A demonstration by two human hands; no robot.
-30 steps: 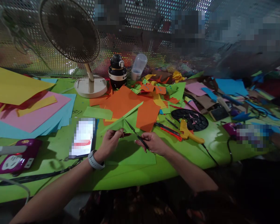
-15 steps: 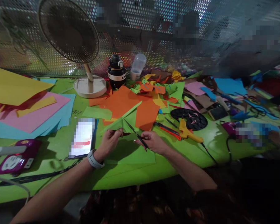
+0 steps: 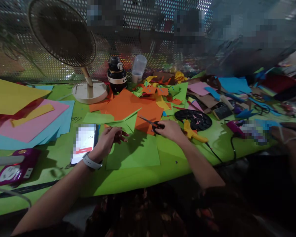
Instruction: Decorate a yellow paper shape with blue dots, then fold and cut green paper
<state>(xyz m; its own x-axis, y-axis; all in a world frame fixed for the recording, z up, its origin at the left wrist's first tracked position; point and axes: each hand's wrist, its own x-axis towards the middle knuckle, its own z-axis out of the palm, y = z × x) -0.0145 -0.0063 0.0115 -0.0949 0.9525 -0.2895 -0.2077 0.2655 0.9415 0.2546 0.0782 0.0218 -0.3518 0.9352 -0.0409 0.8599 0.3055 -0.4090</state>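
My right hand [image 3: 169,130] grips a pair of scissors [image 3: 146,120] by the handles, the blades pointing left over an orange sheet [image 3: 148,122]. With fingers apart and nothing visible in them, my left hand [image 3: 113,135] hovers above the green paper [image 3: 135,156]. A folded strip of light green paper [image 3: 128,118] lies just beyond my left fingers, on top of the orange sheets. To the left of that hand is a phone [image 3: 85,143] with a lit screen. Right of my right hand lies a yellow glue gun [image 3: 193,133].
A fan [image 3: 88,93], a black bottle [image 3: 117,77] and a clear plastic bottle [image 3: 139,67] stand along the mesh. A black palette [image 3: 193,120] lies behind the glue gun. Coloured sheets [image 3: 41,121] are stacked at left. Another person's hand [image 3: 287,131] is at far right.
My left hand has let go of the green paper and opened. My right hand has lifted the scissors away to the right. The folded strip now rests on the sheets.
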